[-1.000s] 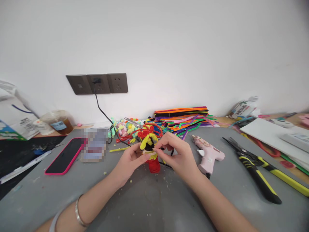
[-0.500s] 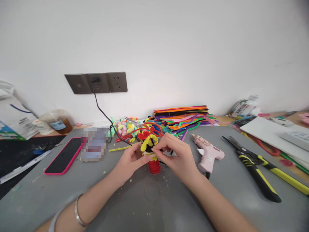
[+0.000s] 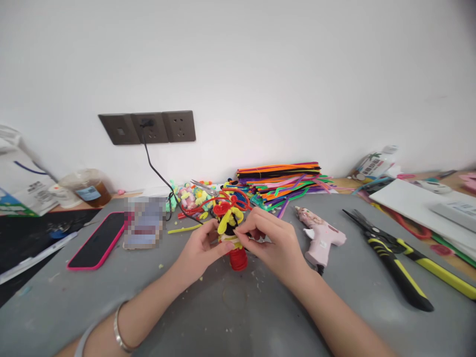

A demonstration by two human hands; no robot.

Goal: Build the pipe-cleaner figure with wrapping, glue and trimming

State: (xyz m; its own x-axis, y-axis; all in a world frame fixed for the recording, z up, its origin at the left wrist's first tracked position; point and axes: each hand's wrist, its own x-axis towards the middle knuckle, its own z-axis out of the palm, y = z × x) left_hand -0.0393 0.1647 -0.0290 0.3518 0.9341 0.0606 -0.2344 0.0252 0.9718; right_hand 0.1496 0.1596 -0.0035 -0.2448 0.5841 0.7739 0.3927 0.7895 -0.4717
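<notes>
A small figure [image 3: 238, 259] of red, yellow and black fuzzy stems stands upright at the middle, with yellow loops and red curls on top. My left hand [image 3: 203, 248] grips its left side, thumb across the pale yellow band. From the right, my right hand [image 3: 269, 235] pinches a dark part of the same figure near the yellow loops; the fingertips partly hide that part. Behind the figure lie red stems [image 3: 241, 196] and a heap of pastel pompoms [image 3: 189, 196].
Bundled coloured stems [image 3: 278, 171] lie by the wall. At right are a pink glue gun [image 3: 322, 238], black-yellow shears [image 3: 394, 267] and white sheets [image 3: 416, 208]. A pink-edged phone [image 3: 98, 241], a blurred item [image 3: 144, 223] and a drink cup [image 3: 91, 191] are at left.
The figure's red base has shifted very slightly downward, and the yellow loops have turned a little. Both hands keep their hold on it.
</notes>
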